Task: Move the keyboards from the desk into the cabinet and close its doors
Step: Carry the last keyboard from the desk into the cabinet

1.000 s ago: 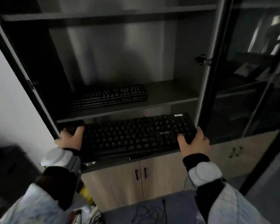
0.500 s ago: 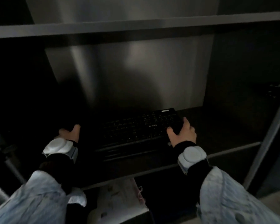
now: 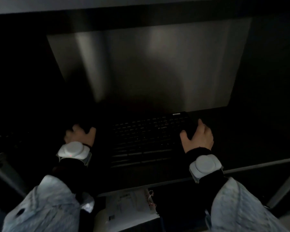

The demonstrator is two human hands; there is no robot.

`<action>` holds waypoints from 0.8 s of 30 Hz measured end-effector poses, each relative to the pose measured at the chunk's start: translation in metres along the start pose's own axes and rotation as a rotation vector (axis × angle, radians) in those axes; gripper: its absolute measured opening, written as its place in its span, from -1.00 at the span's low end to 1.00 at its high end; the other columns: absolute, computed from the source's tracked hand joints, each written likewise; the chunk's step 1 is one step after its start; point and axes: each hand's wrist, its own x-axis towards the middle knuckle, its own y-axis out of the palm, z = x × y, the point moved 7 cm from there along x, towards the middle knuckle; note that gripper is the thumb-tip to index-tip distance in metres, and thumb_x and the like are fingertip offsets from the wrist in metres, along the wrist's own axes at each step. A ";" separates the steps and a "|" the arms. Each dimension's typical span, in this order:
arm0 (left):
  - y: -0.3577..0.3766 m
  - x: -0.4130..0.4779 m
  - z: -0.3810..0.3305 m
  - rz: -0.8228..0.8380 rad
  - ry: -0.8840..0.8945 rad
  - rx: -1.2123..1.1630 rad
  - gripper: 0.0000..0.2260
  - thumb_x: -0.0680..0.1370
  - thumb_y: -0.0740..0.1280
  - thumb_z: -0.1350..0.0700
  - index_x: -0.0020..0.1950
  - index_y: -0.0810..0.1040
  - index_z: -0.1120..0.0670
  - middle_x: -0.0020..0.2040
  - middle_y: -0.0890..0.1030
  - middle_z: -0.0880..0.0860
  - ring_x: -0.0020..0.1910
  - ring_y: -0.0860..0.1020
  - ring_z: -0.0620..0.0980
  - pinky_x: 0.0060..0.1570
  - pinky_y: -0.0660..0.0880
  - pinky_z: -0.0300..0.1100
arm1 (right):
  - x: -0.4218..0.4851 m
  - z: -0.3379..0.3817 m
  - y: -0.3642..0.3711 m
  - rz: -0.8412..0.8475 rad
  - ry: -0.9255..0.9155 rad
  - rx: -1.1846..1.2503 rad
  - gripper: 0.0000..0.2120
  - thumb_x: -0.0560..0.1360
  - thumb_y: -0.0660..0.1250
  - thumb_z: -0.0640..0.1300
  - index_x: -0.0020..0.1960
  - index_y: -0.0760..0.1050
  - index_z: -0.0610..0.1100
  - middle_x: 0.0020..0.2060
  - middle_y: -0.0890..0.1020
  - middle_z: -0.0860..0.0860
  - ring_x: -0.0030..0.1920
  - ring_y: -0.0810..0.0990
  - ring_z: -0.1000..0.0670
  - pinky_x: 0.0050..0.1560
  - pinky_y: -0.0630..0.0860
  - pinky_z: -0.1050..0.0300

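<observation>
A black keyboard (image 3: 146, 136) lies deep inside the dark cabinet, over the shelf (image 3: 258, 166). My right hand (image 3: 198, 138) grips its right end, thumb on the keys. My left hand (image 3: 79, 135) is closed at its left end, which is lost in shadow. Further rows of keys (image 3: 141, 158) show just in front of and below it; they look like a second keyboard underneath, but the dark makes this unsure. The cabinet doors are out of view.
The grey back panel (image 3: 157, 67) of the cabinet rises behind the keyboard, with an upper shelf (image 3: 141, 7) overhead. A white printed box (image 3: 132, 208) sits below the shelf edge. A cabinet frame post (image 3: 283, 190) stands at the right.
Both hands have carried the keyboard from in front of the cabinet into the shelf, over where the first keyboard lay. The view has moved closer and grown darker.
</observation>
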 end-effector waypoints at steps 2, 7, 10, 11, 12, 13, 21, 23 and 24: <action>-0.009 -0.028 -0.014 -0.022 0.070 0.006 -0.44 0.49 0.29 -0.08 0.42 0.37 0.18 0.33 0.42 0.38 0.32 0.39 0.38 0.27 0.35 0.12 | -0.008 0.007 -0.011 -0.022 -0.084 0.045 -0.31 0.45 0.29 -0.02 0.50 0.12 -0.16 0.45 0.26 -0.21 0.47 0.19 -0.21 0.44 0.14 -0.17; -0.014 -0.133 -0.030 0.124 0.245 -0.106 -0.61 0.54 0.22 0.00 0.34 0.49 0.07 0.33 0.50 0.21 0.33 0.44 0.21 0.35 0.36 -0.02 | -0.056 0.013 -0.040 0.052 -0.298 0.309 -0.61 0.48 0.25 -0.14 0.30 0.43 -0.16 0.22 0.52 -0.13 0.25 0.48 -0.09 0.25 0.31 0.19; -0.012 -0.209 -0.008 0.163 0.204 -0.172 -0.71 0.55 0.20 0.05 0.21 0.59 0.03 0.21 0.61 0.11 0.24 0.54 0.11 0.18 0.40 -0.22 | -0.097 -0.004 -0.042 0.263 -0.310 0.392 -0.76 0.47 0.25 -0.17 0.12 0.54 -0.12 -0.01 0.66 -0.05 0.02 0.63 -0.02 0.11 0.49 0.18; -0.012 -0.235 0.004 0.184 0.167 -0.180 -0.73 0.55 0.20 0.07 0.18 0.60 0.03 0.17 0.64 0.09 0.22 0.56 0.09 0.10 0.39 -0.26 | -0.113 -0.012 -0.039 0.359 -0.309 0.377 -0.78 0.47 0.25 -0.16 0.08 0.55 -0.11 -0.05 0.68 -0.05 -0.02 0.65 -0.03 0.10 0.53 0.12; -0.014 -0.272 0.027 0.193 0.115 -0.169 -0.74 0.55 0.20 0.08 0.16 0.61 0.02 0.15 0.66 0.06 0.20 0.58 0.07 0.06 0.38 -0.26 | -0.139 -0.028 -0.037 0.459 -0.314 0.332 -0.80 0.46 0.26 -0.15 0.05 0.56 -0.10 -0.07 0.69 -0.07 -0.04 0.65 -0.06 0.11 0.54 0.06; -0.010 -0.286 0.034 0.200 0.121 -0.151 -0.74 0.55 0.20 0.10 0.16 0.61 0.02 0.15 0.67 0.04 0.19 0.58 0.06 0.06 0.39 -0.26 | -0.148 -0.035 -0.030 0.517 -0.301 0.311 -0.81 0.46 0.26 -0.13 0.03 0.57 -0.11 -0.08 0.70 -0.08 -0.04 0.66 -0.09 0.12 0.55 0.00; -0.060 -0.466 0.162 0.177 -0.118 0.105 -0.69 0.50 0.22 0.23 0.11 0.65 -0.04 0.17 0.66 -0.02 0.19 0.58 0.01 0.08 0.42 -0.25 | -0.337 -0.109 -0.010 1.129 -0.244 0.104 -0.76 0.46 0.21 -0.09 -0.10 0.58 -0.20 -0.06 0.70 -0.20 0.04 0.62 -0.25 0.16 0.51 -0.11; -0.100 -0.502 0.207 0.126 -0.240 0.124 -0.71 0.50 0.25 0.20 0.10 0.65 -0.07 0.15 0.67 -0.04 0.17 0.59 0.00 0.04 0.42 -0.28 | -0.407 -0.101 -0.017 1.257 -0.330 0.084 -0.78 0.46 0.19 -0.07 -0.14 0.56 -0.18 -0.03 0.68 -0.23 0.04 0.61 -0.26 0.16 0.51 -0.10; -0.106 -0.506 0.214 0.109 -0.254 0.121 -0.73 0.49 0.26 0.18 0.08 0.66 -0.07 0.14 0.67 -0.04 0.17 0.60 0.01 0.03 0.42 -0.29 | -0.418 -0.098 -0.019 1.265 -0.351 0.081 -0.77 0.46 0.19 -0.06 -0.15 0.55 -0.17 -0.05 0.68 -0.22 0.03 0.62 -0.25 0.14 0.52 -0.08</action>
